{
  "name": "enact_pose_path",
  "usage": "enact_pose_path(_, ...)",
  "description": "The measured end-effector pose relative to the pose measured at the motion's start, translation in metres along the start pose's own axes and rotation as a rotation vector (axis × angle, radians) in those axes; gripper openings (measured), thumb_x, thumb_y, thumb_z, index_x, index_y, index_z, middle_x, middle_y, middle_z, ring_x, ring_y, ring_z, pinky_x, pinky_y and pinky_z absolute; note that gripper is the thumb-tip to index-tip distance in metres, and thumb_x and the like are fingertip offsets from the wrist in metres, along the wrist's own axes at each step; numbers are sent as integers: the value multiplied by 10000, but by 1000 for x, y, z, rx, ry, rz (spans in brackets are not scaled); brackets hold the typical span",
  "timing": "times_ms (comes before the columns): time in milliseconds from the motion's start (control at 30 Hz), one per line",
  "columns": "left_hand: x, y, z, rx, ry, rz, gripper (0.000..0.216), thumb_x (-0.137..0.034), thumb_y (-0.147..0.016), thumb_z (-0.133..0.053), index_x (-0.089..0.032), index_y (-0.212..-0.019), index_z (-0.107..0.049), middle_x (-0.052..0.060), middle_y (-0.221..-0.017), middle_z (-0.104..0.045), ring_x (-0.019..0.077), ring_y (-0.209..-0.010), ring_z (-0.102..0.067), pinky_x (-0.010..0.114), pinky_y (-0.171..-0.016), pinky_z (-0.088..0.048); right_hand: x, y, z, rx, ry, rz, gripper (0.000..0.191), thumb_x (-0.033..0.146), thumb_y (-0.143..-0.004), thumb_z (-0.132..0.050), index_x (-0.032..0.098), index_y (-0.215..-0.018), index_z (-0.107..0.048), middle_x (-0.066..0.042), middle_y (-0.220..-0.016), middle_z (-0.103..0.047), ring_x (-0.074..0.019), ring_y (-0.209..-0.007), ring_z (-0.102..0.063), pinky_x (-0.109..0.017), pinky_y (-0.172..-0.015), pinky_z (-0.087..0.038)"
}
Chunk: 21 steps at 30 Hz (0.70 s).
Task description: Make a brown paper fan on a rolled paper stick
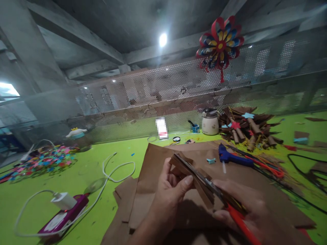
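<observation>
My left hand [167, 190] pinches a folded piece of brown paper [205, 192] between thumb and fingers. In my right hand [252, 204] is a pair of scissors with red-orange handles [238, 217]. Their metal blades lie along the paper's upper edge, pointing up and left toward my left fingers. Whether the blades are parted is hard to make out. Under both hands, large brown paper sheets [146, 170] are stacked on the green table [102, 223]. My right fingers are partly blurred.
A blue glue gun [235, 157] rests on the right of the sheets. Behind it are a white jar [209, 123] and a heap of brown paper rolls [251, 127] with stars. Leftward lie a purple power strip [65, 217], a white cable [120, 166] and colourful paper stars [48, 160].
</observation>
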<state>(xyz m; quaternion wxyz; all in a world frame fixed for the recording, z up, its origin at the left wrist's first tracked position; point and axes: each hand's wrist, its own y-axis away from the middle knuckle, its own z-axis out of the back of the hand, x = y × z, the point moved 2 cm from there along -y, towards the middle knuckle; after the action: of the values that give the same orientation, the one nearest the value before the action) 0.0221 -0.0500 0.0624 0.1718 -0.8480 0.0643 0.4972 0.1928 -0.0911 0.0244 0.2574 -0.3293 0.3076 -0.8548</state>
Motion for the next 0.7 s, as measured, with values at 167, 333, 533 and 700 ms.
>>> enact_pose_path(167, -1, 0, -2, 20, 17, 11, 325, -153, -700, -692, -209, -983, -542, 40, -920, -636, 173, -855, -602, 295, -764, -482, -1, 2, 0, 5, -2, 11, 423, 217, -725, -652, 249, -1124, -517, -49, -971, -689, -207, -833, -676, -244, -700, -546)
enact_pose_path(333, 0, 1, -2, 34, 18, 14, 348, -139, -716, -680, -213, -1020, -528, 46, -938, -645, 170, -851, -617, 296, -779, -487, 0, 0, -1, -31, 21, 15, 395, 233, -725, -649, 226, -1107, -551, -56, -935, -690, -196, -772, -674, -243, -669, -547)
enact_pose_path(533, 4, 0, 0, 103, 30, -5, 370, -141, -731, -668, -206, -1056, -503, 57, -955, -643, 174, -859, -620, 322, -798, -496, -5, 3, -7, -52, 30, 27, 403, 238, -738, -630, 220, -1125, -517, -40, -843, -663, -158, -653, -647, -206, -557, -526)
enact_pose_path(700, 4, -1, 0, 126, 23, 14, 358, -131, -736, -664, -201, -1044, -495, 54, -940, -640, 168, -858, -615, 330, -801, -501, -9, 7, -11, -78, 70, 52, 438, 240, -757, -615, 206, -1168, -468, -49, -824, -652, -164, -657, -640, -237, -602, -531)
